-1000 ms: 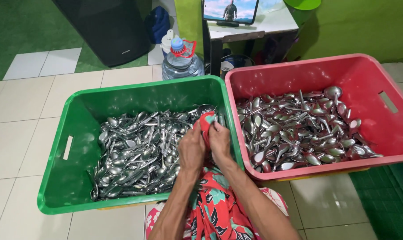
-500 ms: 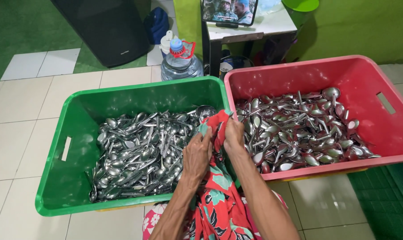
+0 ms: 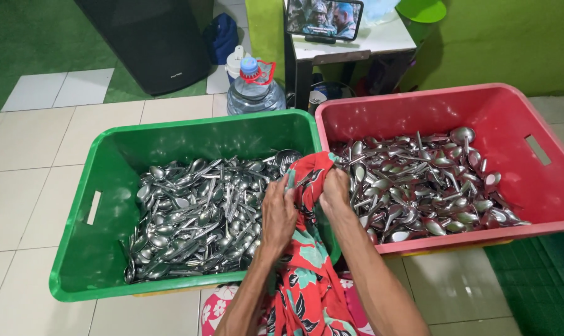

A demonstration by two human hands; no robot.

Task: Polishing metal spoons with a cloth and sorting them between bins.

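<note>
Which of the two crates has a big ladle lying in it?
The red crate, on the right. A round-bowled ladle lies at the back of its cutlery pile; the green crate on the left shows only spoons and forks.

Both hands, the left hand and the right hand, sit bunched in the red floral cloth over the shared wall between the green plastic crate and the red plastic crate. Heaped steel spoons fill the green crate's floor and more spoons fill the red crate's, leaving open room only above the piles. Bare tiled floor lies open along the green crate's left edge. A clear water jug and a small dark table crowd the crates' far edges.
</note>
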